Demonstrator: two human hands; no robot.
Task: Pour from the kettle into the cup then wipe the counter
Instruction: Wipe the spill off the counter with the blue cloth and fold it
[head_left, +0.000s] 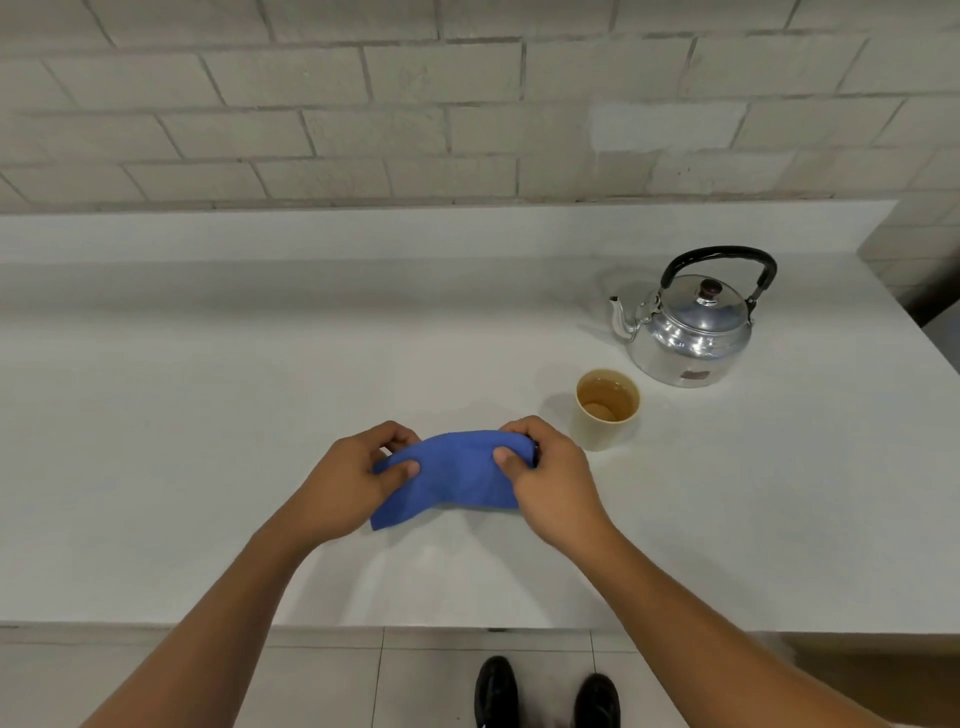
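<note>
A blue cloth (457, 480) is held just above the white counter (208, 415), near its front middle. My left hand (348, 483) grips its left end and my right hand (550, 483) grips its right end, thumbs on top. A beige cup (607, 410) holding amber liquid stands upright just right of my right hand. Behind it a shiny metal kettle (691, 327) with a black handle sits upright, lid on, spout pointing left.
A pale brick wall (363, 104) rises behind a raised ledge at the counter's back. The counter's front edge runs across the lower view; below it are floor tiles and two black shoes (545, 691). The counter ends at the right.
</note>
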